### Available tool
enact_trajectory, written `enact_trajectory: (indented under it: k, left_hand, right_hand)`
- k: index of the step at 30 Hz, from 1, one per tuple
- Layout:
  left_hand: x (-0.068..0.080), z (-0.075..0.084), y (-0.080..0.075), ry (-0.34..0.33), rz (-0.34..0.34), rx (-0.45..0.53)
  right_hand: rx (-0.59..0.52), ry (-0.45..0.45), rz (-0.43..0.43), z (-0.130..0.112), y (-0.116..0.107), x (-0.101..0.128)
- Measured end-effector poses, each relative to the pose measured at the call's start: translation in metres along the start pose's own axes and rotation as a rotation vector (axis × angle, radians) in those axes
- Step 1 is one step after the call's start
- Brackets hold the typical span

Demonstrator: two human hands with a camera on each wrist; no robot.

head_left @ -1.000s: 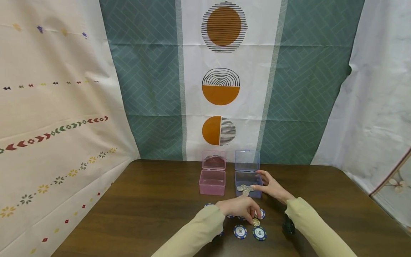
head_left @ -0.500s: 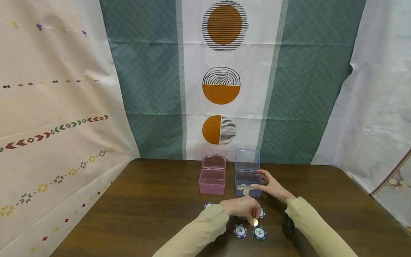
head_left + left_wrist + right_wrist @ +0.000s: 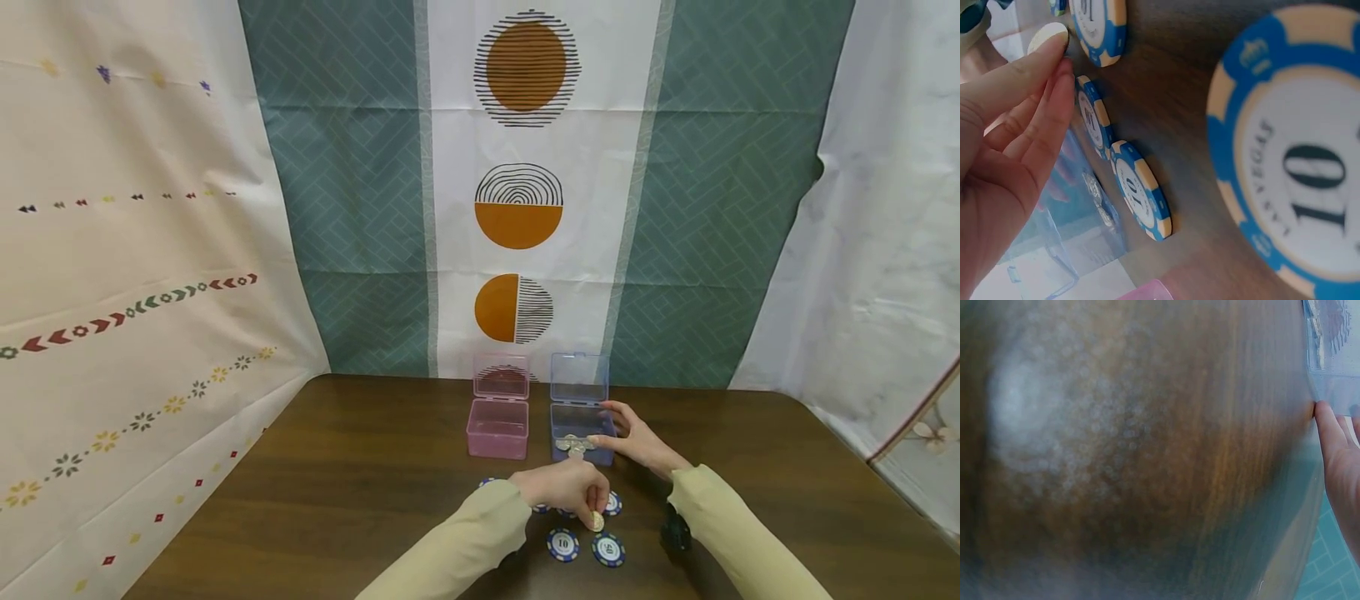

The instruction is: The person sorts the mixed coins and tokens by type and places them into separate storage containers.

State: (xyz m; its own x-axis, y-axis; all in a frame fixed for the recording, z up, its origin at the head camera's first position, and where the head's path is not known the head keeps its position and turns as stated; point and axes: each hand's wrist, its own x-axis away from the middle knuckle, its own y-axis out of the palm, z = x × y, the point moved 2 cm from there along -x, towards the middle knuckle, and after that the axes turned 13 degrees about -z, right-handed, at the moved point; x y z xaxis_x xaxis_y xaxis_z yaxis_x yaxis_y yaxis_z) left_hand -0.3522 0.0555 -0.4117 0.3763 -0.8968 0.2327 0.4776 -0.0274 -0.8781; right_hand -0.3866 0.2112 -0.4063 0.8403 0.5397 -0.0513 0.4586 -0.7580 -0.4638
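Note:
My left hand (image 3: 564, 486) pinches a gold-coloured coin (image 3: 597, 522) between thumb and fingertips, tilted up among the poker chips. In the left wrist view the coin (image 3: 1049, 37) shows at the fingertips. Blue-and-white poker chips lie flat around it, such as a 10 chip (image 3: 563, 544) and a 50 chip (image 3: 608, 550); others are partly hidden under the left hand. My right hand (image 3: 637, 440) grips the right side of a clear blue plastic box (image 3: 559, 419), thumb at its front and fingers farther back. Several coins (image 3: 574, 444) lie inside that box, whose lid stands up.
A pink plastic box (image 3: 498, 447) with its lid raised stands left of the blue one. A dark object (image 3: 676, 531) sits under the right wrist. A patterned cloth (image 3: 360, 250) hangs behind the wooden table (image 3: 360, 467).
My left hand has turned the coin from lying nearly flat to tilted up in its fingertips, barely moving otherwise. The right hand stays on the blue box. The head view shifts slightly.

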Motion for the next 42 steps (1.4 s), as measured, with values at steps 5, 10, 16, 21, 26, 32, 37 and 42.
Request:
enact_trajectory:
  k: [5, 10, 16, 21, 26, 32, 37, 42]
  left_hand:
    - [0.003, -0.003, -0.006, 0.022, 0.053, 0.06]
    - [0.008, -0.007, -0.01, 0.027, 0.096, 0.112]
    - [0.015, -0.013, -0.013, 0.04, 0.151, 0.288]
    - [0.021, -0.018, -0.014, 0.051, 0.201, 0.533]
    - [0.025, -0.022, -0.016, 0.065, 0.255, 0.651]
    - [0.029, -0.026, -0.022, 0.082, 0.334, 0.721]
    - [0.032, -0.031, -0.028, 0.051, 0.411, 0.784]
    - [0.031, -0.036, -0.033, 0.003, 0.534, 0.845]
  right_hand:
    - [-0.005, -0.014, 0.019, 0.014, -0.005, -0.006]
    - [0.011, 0.003, 0.019, 0.032, -0.007, -0.012]
    - [0.01, 0.008, 0.019, 0.037, -0.007, -0.014]
    - [0.001, 0.01, 0.022, 0.038, -0.007, -0.014]
    - [0.009, 0.015, 0.026, 0.039, -0.006, -0.013]
    - [0.012, 0.024, 0.035, 0.041, -0.006, -0.01]
    - [0.018, 0.025, 0.03, 0.04, -0.006, -0.011]
    - [0.0, 0.024, 0.027, 0.039, -0.007, -0.013]
